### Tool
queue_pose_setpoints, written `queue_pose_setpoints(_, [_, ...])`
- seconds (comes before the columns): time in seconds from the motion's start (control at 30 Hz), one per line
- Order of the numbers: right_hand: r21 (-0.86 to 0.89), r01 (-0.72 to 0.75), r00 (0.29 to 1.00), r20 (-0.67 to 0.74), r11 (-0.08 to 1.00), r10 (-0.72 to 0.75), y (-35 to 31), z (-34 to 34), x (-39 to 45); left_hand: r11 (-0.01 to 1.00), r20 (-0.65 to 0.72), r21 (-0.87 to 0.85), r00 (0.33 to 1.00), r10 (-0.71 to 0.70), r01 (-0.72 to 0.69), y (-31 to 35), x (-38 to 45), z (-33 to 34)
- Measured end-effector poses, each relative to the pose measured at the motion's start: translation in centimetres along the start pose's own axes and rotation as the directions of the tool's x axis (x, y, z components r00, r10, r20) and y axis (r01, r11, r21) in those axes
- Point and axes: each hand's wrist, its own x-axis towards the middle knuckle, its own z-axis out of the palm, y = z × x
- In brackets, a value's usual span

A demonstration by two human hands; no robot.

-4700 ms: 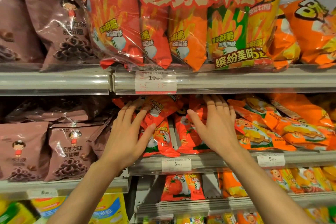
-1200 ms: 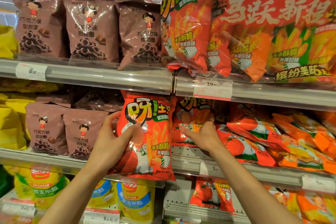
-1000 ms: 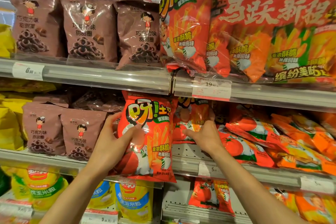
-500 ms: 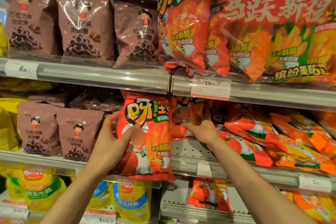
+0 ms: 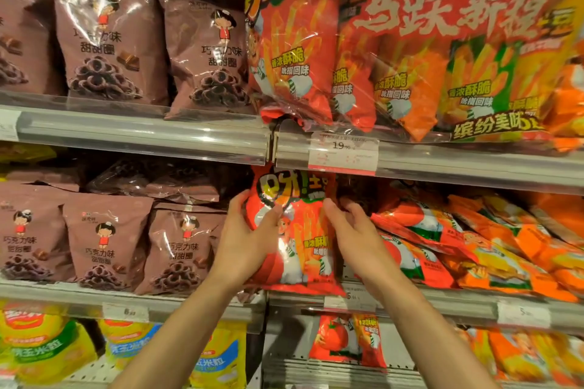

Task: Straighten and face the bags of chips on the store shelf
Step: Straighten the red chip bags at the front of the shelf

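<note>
Two hands: both on one red chip bag [image 5: 300, 230], upright at the middle shelf [image 5: 442, 297] front.
Brown bags [image 5: 107, 243]: standing in a row, left of the red bag.
Left hand [image 5: 246, 240]: fingers and thumb curled round the red bag's left edge.
Right hand [image 5: 354, 234]: thumb on the bag's face, fingers curled behind its right edge.
Orange bags [image 5: 474, 243]: lying slanted, right of the hands.
</note>
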Motion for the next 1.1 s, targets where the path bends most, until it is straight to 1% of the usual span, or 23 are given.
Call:
queue_pose_setpoints(0.1, [-0.075,0.054,0.996,-0.062,0.996,-0.058,-0.7,0.5,1.5,1.000,0.002,-0.022,1.000,0.001,-0.001,0.4,1.7,2.2])
queue_pose_setpoints(0.17, [-0.140,0.069,0.989,-0.117,0.988,-0.086,-0.8,0.8,2.7,1.000,0.019,0.009,1.000,0.023,-0.023,0.2,2.5,3.1])
queue_pose_setpoints(0.2, [-0.164,0.056,0.988,-0.132,0.985,-0.078,-0.6,0.9,3.3,0.999,0.028,0.030,0.999,0.028,-0.029,-0.1,2.7,3.4])
queue_pose_setpoints(0.27, [-0.187,-0.011,0.990,-0.140,0.982,-0.016,-0.3,1.5,4.1,0.997,0.048,0.069,0.998,0.032,-0.036,-0.8,2.7,3.6])
queue_pose_setpoints(0.37, [-0.184,-0.069,0.989,-0.140,0.980,0.043,0.8,2.5,4.2,0.997,0.105,0.074,0.994,0.007,-0.015,-2.1,2.1,3.5])
queue_pose_setpoints(0.47, [-0.162,-0.039,0.983,-0.181,0.986,0.009,2.1,3.3,3.2,0.999,0.129,0.053,0.992,0.004,-0.011,-3.1,1.1,3.5])
queue_pose_setpoints(0.53, [-0.157,-0.018,0.977,-0.212,0.987,-0.016,2.6,3.5,3.1,0.997,0.123,0.063,0.992,0.028,-0.036,-3.3,0.9,3.7])
queue_pose_setpoints(0.67, [-0.141,-0.021,0.971,-0.238,0.990,-0.013,2.3,3.6,3.8,0.994,0.111,0.109,0.994,0.011,-0.024,-3.0,1.9,4.1])
queue_pose_setpoints(0.87, [-0.165,-0.025,0.977,-0.211,0.986,-0.010,1.4,2.6,3.3,0.991,0.149,0.123,0.988,0.030,-0.049,-3.1,1.9,3.1])
queue_pose_setpoints(0.97, [-0.169,0.023,0.984,-0.172,0.985,-0.052,0.6,1.4,1.9,0.995,0.186,0.088,0.982,0.030,-0.047,-2.9,1.4,1.5])
queue_pose_setpoints(1.03, [-0.174,0.072,0.985,-0.139,0.982,-0.097,0.5,0.4,0.5,0.997,0.222,0.033,0.973,0.064,-0.073,-2.7,0.4,0.5])
queue_pose_setpoints(1.1, [-0.174,0.108,0.983,-0.127,0.979,-0.131,0.5,-0.4,-1.0,0.994,0.229,-0.006,0.967,0.111,-0.112,-2.7,-0.6,-0.5])
